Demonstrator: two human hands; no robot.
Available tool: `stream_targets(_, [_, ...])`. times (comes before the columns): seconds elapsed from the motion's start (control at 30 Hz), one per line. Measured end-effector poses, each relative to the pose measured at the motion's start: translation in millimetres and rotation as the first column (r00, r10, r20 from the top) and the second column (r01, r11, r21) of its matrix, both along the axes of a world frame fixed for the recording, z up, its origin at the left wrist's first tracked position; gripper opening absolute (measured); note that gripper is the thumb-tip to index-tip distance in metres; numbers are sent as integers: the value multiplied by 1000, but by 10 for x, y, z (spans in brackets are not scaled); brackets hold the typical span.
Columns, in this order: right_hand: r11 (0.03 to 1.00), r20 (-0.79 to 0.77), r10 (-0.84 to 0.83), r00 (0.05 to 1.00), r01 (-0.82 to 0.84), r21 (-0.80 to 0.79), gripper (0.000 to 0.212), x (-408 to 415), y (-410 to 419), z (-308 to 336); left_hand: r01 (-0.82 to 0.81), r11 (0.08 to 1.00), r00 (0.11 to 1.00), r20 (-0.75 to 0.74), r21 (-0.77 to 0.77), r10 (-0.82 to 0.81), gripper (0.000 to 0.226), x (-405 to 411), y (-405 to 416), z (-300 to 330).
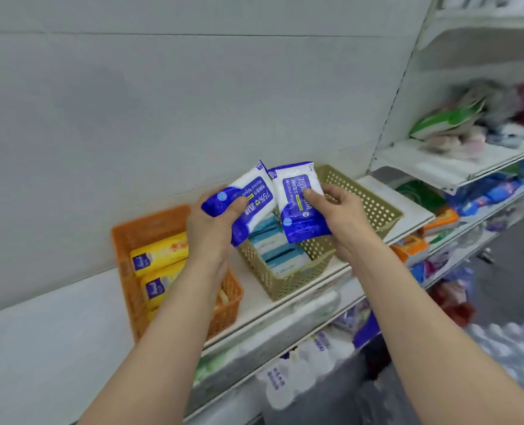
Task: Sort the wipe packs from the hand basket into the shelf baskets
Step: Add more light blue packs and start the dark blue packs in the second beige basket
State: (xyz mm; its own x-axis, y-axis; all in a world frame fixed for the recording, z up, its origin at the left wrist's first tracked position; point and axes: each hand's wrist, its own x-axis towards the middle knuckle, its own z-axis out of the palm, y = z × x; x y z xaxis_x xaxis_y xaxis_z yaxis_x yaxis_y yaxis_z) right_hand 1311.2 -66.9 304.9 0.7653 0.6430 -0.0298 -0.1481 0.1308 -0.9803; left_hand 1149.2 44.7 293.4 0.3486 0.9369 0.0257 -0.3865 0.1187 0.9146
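Observation:
My left hand (211, 228) grips a blue and white alcohol wipe pack (248, 204) by its lower end. My right hand (340, 210) grips a second blue and white wipe pack (297, 207) from its right side. Both packs hover side by side over the olive perforated shelf basket (374, 207), which holds several pale blue and white packs (273, 246) standing in a row. To the left, an orange shelf basket (132, 240) holds yellow wipe packs (159, 253). The hand basket is out of view.
Both baskets stand on a white shelf (55, 332) against a grey back panel. Right of it, other shelves carry mixed packaged goods (456, 124). Lower shelves hold packs and bottles (300, 372). Wrapped water bottles (512, 348) lie at the lower right.

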Motion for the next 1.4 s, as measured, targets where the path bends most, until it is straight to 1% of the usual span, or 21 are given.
stream_targets(0.1, [999,24,-26,999,25,20,31,375,53,-4,-2,1000,1000,-20,0,2,21,387,90,14])
stream_targets(0.2, [1000,73,-12,997,12,-10,28,796,137,-30,-37,999,998,-49,-15,37,14,760,160,21])
stream_targets(0.3, [998,84,62,995,-61,-16,27,1252,294,-63,-94,995,992,-82,-24,92,12,1129,241,-15])
stream_targets(0.4, [981,101,193,976,-189,-45,25,1713,441,-97,-145,987,985,-103,-71,137,23,1516,268,-82])
stream_targets(0.53, [933,129,345,930,-324,-155,21,2417,555,-161,-188,969,976,-144,-159,166,37,2034,246,-154])
stream_targets(0.6, [904,137,400,906,-365,-223,24,2760,601,-198,-188,960,977,-138,-206,162,44,2244,219,-198])
stream_targets(0.7, [855,161,457,875,-381,-352,30,3165,689,-300,-217,941,974,-118,-259,192,32,2464,140,-279])
stream_targets(0.77, [817,232,487,842,-344,-463,29,3298,780,-402,-262,920,965,-107,-291,240,22,2526,98,-305])
stream_targets(0.83, [756,340,570,748,-316,-573,24,3357,914,-520,-317,890,948,-120,-326,294,18,2550,89,-324])
stream_targets(0.93, [679,481,694,536,-264,-686,20,3305,1140,-698,-353,875,935,-142,-330,324,27,2476,118,-334])
stream_targets(1.0, [637,499,747,439,-261,-725,24,3246,1304,-796,-364,881,930,-162,-302,329,29,2397,135,-354])
stream_targets(1.1, [605,517,785,342,-240,-759,30,3180,1502,-905,-368,883,929,-153,-291,337,33,2335,149,-397])
stream_targets(1.17, [584,532,804,266,-188,-789,32,3153,1576,-1015,-372,880,928,-137,-297,346,35,2328,163,-423])
stream_targets(1.2, [571,539,815,215,-134,-810,30,3136,1591,-1069,-374,877,927,-130,-300,351,37,2335,168,-433])
stream_targets(1.27, [575,573,810,125,19,-818,26,3091,1601,-1160,-376,876,927,-132,-302,352,38,2357,178,-444])
stream_targets(1.33, [629,642,765,50,157,-762,31,3029,1586,-1261,-369,877,929,-132,-308,345,39,2384,186,-458])
stream_targets(1.37, [642,660,750,41,193,-742,35,2994,1573,-1318,-368,875,930,-127,-313,345,40,2401,192,-463])
stream_targets(1.4, [637,660,748,70,200,-744,36,2966,1561,-1368,-369,873,929,-121,-319,349,40,2421,199,-465])
